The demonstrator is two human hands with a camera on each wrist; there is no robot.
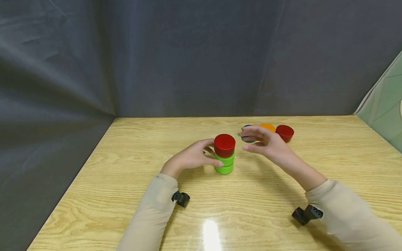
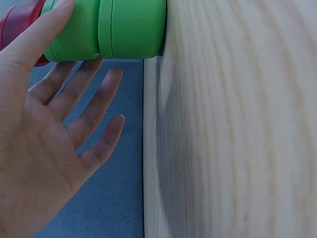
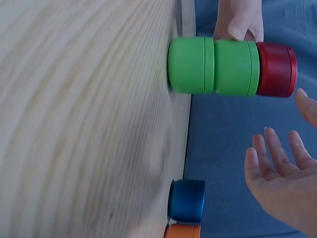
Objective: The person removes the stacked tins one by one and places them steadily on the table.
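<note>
We see a stack of three pucks mid-worktop [image 1: 132, 195]: two green pucks [image 1: 224, 164] below, one red puck [image 1: 224, 145] on top. Stack stands upright, looks square.

Left hand [image 1: 191, 157] sits against the stack's left side. Thumb touches the upper green puck, fingers reach round behind it; the left wrist view shows those fingers [image 2: 94, 106] mostly straight and spread, so we call this grip loose and unclamped, steadying rather than holding.

Right hand [image 1: 265, 143] hovers just right of the stack, fingers apart and relaxed, holding nothing, not touching the red puck.

Handling, our judgement: pucks look like hard, smooth painted wood or plastic, light and stiff, not fragile. Glossy sides likely slippery, flat faces stack well but can slide sideways under a nudge. Best hold is across the round side wall, thumb opposite fingers, low enough to keep the top piece from shearing off.

Count:
- green: 2 (both stacked)
- red: 2 (one stacked, a loose red puck [image 1: 284, 132] far right)
- blue puck [image 3: 187, 200]: 1, partly hidden behind the right hand in the head view
- orange puck [image 1: 268, 127]: 1, between blue and loose red

Total 6 visible.
</note>
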